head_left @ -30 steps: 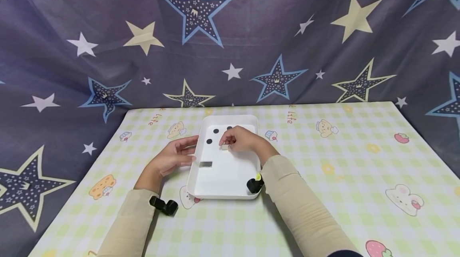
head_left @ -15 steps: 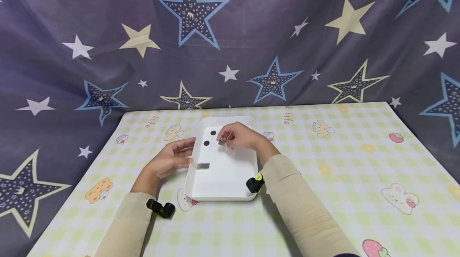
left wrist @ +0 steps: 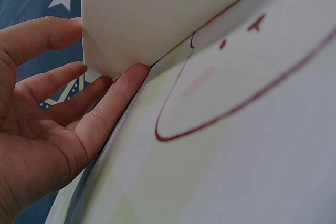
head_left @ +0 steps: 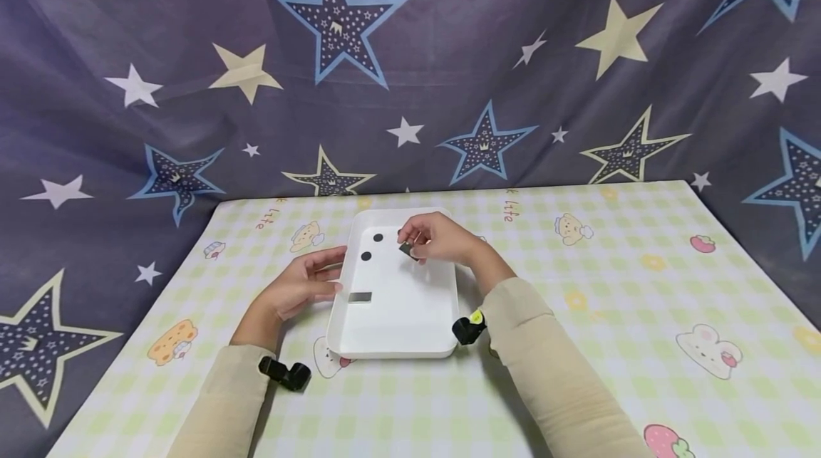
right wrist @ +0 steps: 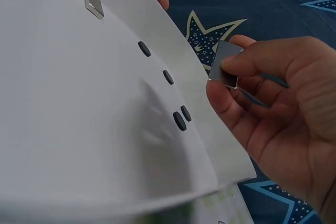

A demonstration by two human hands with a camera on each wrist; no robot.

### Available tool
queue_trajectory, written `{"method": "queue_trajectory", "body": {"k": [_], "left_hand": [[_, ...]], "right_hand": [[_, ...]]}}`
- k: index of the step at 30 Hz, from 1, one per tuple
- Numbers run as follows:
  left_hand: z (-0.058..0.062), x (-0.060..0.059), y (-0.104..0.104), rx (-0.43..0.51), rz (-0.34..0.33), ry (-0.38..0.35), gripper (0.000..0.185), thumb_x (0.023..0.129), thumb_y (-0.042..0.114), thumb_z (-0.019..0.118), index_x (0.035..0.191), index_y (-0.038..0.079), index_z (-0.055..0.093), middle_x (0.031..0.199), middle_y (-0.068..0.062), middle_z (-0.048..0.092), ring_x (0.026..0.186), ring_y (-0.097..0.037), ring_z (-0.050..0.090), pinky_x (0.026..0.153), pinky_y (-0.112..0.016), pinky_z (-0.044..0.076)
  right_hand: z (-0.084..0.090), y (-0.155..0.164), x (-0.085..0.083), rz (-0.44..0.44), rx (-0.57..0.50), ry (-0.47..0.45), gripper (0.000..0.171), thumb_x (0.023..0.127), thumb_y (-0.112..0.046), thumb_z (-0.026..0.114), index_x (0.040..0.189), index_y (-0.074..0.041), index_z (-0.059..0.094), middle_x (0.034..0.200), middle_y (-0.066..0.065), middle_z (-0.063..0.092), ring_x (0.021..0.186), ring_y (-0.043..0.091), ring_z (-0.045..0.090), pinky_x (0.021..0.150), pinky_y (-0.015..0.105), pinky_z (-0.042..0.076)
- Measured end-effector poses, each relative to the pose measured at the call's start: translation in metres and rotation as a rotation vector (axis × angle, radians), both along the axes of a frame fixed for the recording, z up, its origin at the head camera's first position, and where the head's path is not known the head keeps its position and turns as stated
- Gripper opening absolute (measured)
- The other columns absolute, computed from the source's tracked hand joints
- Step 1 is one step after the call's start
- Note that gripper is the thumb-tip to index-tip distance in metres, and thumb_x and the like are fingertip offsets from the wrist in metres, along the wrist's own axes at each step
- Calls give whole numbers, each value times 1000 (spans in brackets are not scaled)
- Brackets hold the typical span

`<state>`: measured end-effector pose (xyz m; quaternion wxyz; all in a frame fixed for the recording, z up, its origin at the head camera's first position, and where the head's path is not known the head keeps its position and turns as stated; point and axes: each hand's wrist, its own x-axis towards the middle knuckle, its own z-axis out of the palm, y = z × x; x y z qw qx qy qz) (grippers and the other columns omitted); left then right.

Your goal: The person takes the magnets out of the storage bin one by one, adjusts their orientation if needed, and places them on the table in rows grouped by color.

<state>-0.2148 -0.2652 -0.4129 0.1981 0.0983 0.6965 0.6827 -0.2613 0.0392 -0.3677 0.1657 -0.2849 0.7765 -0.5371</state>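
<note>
Right wrist view: the right hand [right wrist: 283, 98] pinches a block [right wrist: 226, 51], flat, oblong and shiny grey, between thumb and fingers; beside it four dark discs [right wrist: 179, 121] and a silvery bar [right wrist: 93, 2] lie in the tray [right wrist: 68, 103].

Left wrist view: the left hand [left wrist: 50, 129], fingers mostly straight, touches the tray's outer wall.

Head view: the block is tilted over the tray, dark; a second ago it looked pale, nearer the left hand.

The head view looks forward and down, sharing the tray [head_left: 398, 326] with both wrist views. Closer in, left faces its outside, right its inside
</note>
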Motion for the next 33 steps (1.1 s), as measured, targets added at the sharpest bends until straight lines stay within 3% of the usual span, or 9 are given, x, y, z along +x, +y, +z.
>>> {"method": "queue_trajectory", "body": {"k": [9,18,25,33], "left_hand": [[0,1,-1,-4,2,1,80,80,-12,67,150,-3,30,153,-24,30,132,-38,43,88,-41,54],[0,1,-1,3,-7,-1,80,80,-12,67,151,-2,31,153,-23,31,132,-37,43,87,-41,54],[0,0,1,0,-6,0,80,80,-12,67,150,-2,31,153,-23,31,132,-37,43,87,-41,54],[0,0,1,4,-9,3,79,80,-13,66,150,-3,31,154,-23,31,131,-35,45,86,-40,55]], "right_hand": [[2,13,6,-40,-127,29,22,84,12,59,104,5,65,87,12,62,74,20,60,65,41,58],[3,29,10,-108,-142,46,23,84,13,60,106,11,62,87,19,61,77,22,58,66,38,58],[1,42,13,-144,-163,55,21,84,13,61,104,6,65,85,16,61,76,23,59,66,38,58],[-1,55,14,-206,-162,65,20,84,11,63,103,4,65,85,16,62,76,22,59,71,50,57]]}}
